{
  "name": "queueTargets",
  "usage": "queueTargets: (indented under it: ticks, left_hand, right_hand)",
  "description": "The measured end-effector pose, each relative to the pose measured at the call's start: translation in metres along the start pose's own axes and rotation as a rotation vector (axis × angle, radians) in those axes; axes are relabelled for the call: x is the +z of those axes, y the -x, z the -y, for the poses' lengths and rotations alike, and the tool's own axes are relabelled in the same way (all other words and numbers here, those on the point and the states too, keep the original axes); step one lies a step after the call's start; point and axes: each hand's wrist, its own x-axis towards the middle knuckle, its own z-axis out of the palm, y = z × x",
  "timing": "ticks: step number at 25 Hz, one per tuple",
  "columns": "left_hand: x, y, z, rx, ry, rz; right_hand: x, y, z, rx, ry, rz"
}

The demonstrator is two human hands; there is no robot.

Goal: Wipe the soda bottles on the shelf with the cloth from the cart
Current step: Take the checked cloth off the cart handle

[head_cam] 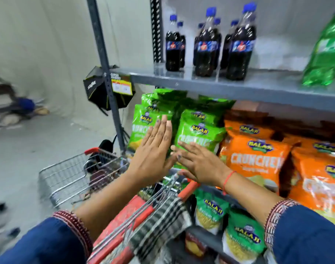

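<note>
Several dark cola bottles (206, 46) with blue caps stand on the upper grey shelf (210, 83), and a green soda bottle (326, 54) leans at its right end. A black-and-white checked cloth (159, 223) hangs over the near rim of the wire cart (67, 178). My left hand (155, 149) and my right hand (197, 161) are both flat and empty, fingers stretched out, held above the cart in front of the green snack bags. The fingertips of the right hand nearly touch the edge of the left palm.
Green snack bags (199, 130) and orange snack bags (258, 157) fill the middle shelf, with more green packets (212, 212) lower down. A grey shelf upright (107, 73) carries a black hanging item (98, 88). A red packet (130, 208) lies in the cart. Clutter lies on the floor at left.
</note>
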Motion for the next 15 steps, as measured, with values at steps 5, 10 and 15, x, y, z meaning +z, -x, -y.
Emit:
queueTargets:
  ticks: [5,10,15]
  left_hand:
    - [0.010,0.086,-0.009,-0.336,0.163,0.702]
    - [0.009,0.107,-0.014,-0.525,0.378,1.101]
    - [0.005,0.100,-0.011,-0.486,0.302,1.034]
  right_hand:
    - [0.043,0.015,0.047,-0.189,-0.210,0.307]
    - [0.038,0.006,0.058,-0.083,-0.329,0.499]
    - [0.033,-0.009,0.056,-0.097,-0.346,0.494]
